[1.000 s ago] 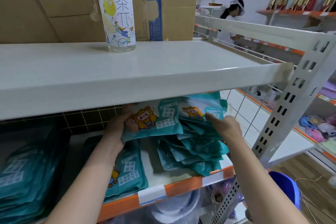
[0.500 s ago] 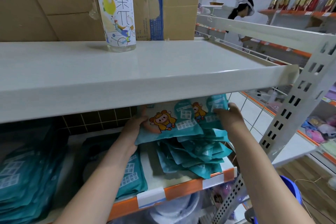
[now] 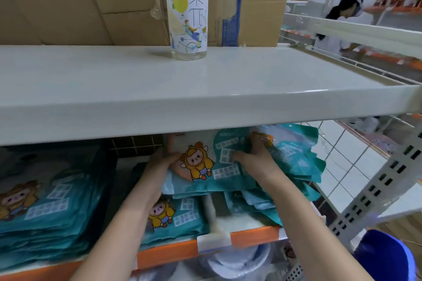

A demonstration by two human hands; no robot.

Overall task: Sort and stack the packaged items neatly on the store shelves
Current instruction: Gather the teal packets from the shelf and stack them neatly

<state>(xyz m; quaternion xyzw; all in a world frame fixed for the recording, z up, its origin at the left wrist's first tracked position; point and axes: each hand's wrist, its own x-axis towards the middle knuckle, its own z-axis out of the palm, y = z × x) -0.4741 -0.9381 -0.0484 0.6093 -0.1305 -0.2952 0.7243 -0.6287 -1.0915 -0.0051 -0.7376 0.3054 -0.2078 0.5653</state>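
Teal packets printed with a cartoon figure in a yellow hood lie in piles on the lower shelf (image 3: 251, 236). My left hand (image 3: 159, 162) grips the left edge of the top packet (image 3: 201, 166) of the right-hand pile. My right hand (image 3: 255, 157) presses flat on that same packet, fingers spread. Under it the pile (image 3: 296, 180) is untidy, with corners sticking out to the right. A single packet (image 3: 173, 214) lies flat below my left forearm. A neater stack (image 3: 45, 207) fills the shelf's left part.
The white upper shelf (image 3: 205, 102) juts out above my hands and hides the back of the lower shelf. A clear tea bottle (image 3: 188, 11) and cardboard boxes (image 3: 80, 2) stand on it. A perforated upright (image 3: 376, 187) is at right, a blue bin (image 3: 386, 258) below. Another person (image 3: 342, 18) works at far shelves.
My right hand slid left from the pile's right edge onto the top packet's middle. My left hand kept its grip on the left edge. The camera view moved closer and leftward.
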